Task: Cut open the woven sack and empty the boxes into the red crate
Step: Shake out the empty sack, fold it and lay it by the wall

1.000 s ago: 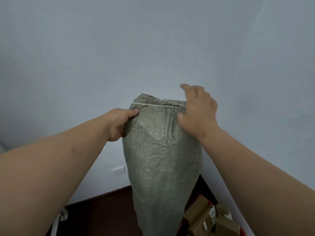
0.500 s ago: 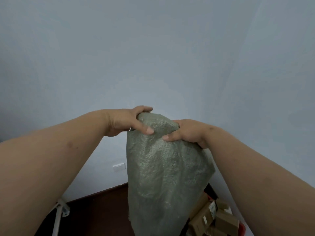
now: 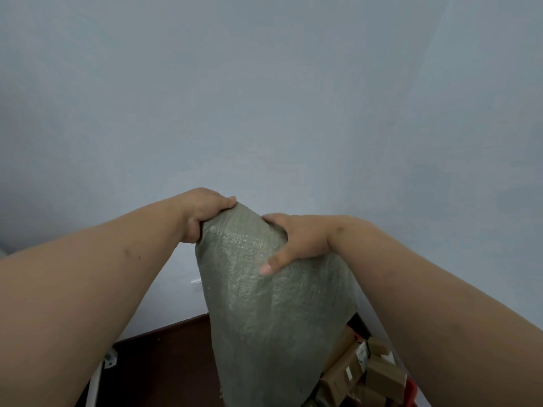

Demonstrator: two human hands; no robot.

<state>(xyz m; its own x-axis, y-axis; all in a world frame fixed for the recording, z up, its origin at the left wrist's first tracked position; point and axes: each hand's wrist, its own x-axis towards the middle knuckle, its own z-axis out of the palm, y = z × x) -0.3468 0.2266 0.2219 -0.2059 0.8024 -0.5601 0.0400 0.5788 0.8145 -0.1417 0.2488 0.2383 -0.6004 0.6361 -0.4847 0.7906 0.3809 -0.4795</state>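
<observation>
both my hands hold the woven sack [image 3: 264, 304] up in front of me. it is grey green and it hangs down from my hands, wider in the middle and long at the bottom. my left hand [image 3: 202, 215] grips the top left of the sack, with the fingers curled over the top edge and the cloth bunched under them. my right hand [image 3: 296, 239] grips the top right side, with the thumb lying flat on the front of the sack and the other fingers wrapped round the back where i cannot see them. my two bare arms reach out from the bottom corners. under the sack, low on the right, lie some brown boxes [image 3: 379, 374] all in a heap, some with small white labels. a bit of the red crate [image 3: 411, 390] shows just beside the boxes, at the right edge of the heap. the bottom of the sack hangs in front of the boxes and hides part of them. behind it all is a plain pale blue wall [image 3: 264, 98], and a dark brown floor [image 3: 164, 371] is low on the left
</observation>
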